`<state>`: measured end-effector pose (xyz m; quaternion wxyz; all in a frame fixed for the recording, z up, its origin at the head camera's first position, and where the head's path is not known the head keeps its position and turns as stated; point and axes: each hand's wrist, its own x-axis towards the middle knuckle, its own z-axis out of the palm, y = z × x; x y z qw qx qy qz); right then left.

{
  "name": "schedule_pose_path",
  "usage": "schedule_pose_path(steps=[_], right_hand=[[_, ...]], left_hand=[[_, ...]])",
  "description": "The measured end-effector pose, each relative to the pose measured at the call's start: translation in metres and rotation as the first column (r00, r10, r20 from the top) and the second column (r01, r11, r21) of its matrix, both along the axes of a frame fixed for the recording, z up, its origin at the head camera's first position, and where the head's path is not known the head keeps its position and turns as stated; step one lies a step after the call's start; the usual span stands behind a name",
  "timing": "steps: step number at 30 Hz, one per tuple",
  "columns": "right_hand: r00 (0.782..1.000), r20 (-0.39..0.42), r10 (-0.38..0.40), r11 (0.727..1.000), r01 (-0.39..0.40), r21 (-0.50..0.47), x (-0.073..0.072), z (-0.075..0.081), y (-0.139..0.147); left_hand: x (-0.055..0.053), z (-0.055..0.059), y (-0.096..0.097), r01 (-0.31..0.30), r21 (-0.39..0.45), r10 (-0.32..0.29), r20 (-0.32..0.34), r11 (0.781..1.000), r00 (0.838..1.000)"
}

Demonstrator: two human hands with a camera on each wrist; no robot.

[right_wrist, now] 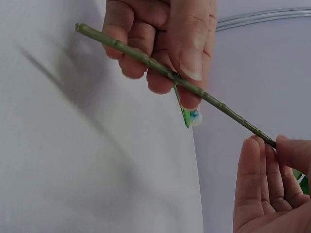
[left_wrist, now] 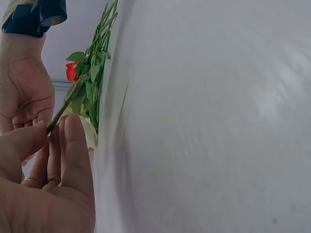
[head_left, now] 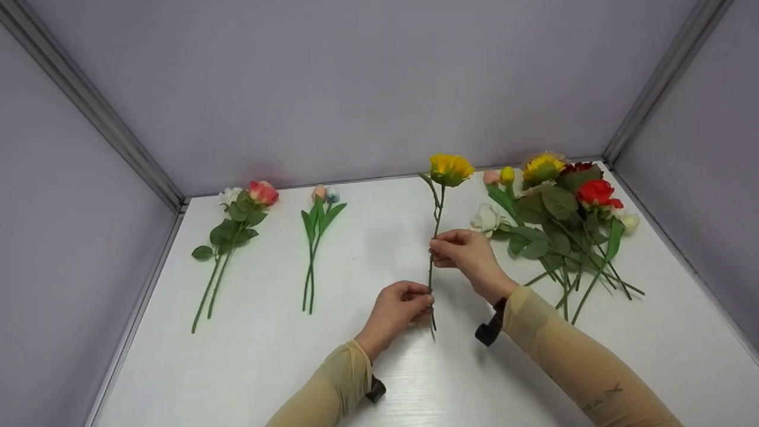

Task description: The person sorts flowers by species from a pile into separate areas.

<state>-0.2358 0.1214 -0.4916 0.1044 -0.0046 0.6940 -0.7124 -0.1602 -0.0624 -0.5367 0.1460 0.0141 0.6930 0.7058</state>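
Observation:
A yellow artificial sunflower point(head_left: 450, 170) stands nearly upright in both hands, above the middle of the white table. My left hand point(head_left: 396, 311) pinches its green stem point(right_wrist: 131, 51) near the lower end, between thumb and fingers. Higher up the same stem, my right hand point(head_left: 468, 255) pinches it with thumb and fingertips. In the right wrist view the cut end of the stem sticks out past the left hand point(right_wrist: 160, 43), and its shadow falls on the table. The flower head lies outside both wrist views.
At the right lies a heap of mixed flowers, with a red rose point(head_left: 597, 193), a white rose point(head_left: 487, 218) and another sunflower point(head_left: 543, 168). Two tulips point(head_left: 312, 249) lie left of centre. Farther left are a pink rose point(head_left: 263, 193) and a white rose. Grey walls point(head_left: 367, 89) enclose the table.

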Motion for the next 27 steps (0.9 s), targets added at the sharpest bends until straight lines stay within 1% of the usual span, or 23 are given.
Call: schedule_pose_path(steps=[5,9,15,17,23,27], right_hand=[[1.0,-0.003,0.013,0.999,-0.013,-0.045,0.0026,-0.0005,-0.0069],[1.0,0.006,0.018,0.997,-0.018,-0.07,0.0041,-0.0005,-0.0089],[1.0,0.007,-0.013,0.995,0.014,-0.094,0.0038,0.0013,-0.0091],[1.0,0.006,-0.021,0.996,0.021,-0.09,0.0032,0.0019,-0.0093],[1.0,0.002,-0.028,0.998,0.028,-0.063,-0.0001,-0.0011,-0.009],[0.999,0.004,-0.034,0.998,0.034,-0.056,-0.0016,-0.0021,-0.0098]], left_hand=[[0.0025,0.0004,-0.0021,-0.024,0.017,0.024,0.012,1.0,1.0],[0.0042,0.0012,-0.0027,-0.03,0.018,0.029,0.019,0.999,0.999],[0.0056,0.0015,-0.0007,-0.025,-0.013,0.025,-0.006,1.0,1.0],[0.0057,0.0014,-0.0001,-0.024,-0.02,0.023,-0.011,1.0,1.0],[0.0045,0.0006,-0.0008,-0.026,-0.01,0.026,0.008,1.0,1.0],[0.0017,-0.0008,-0.002,-0.03,-0.021,0.03,0.018,0.999,0.999]])
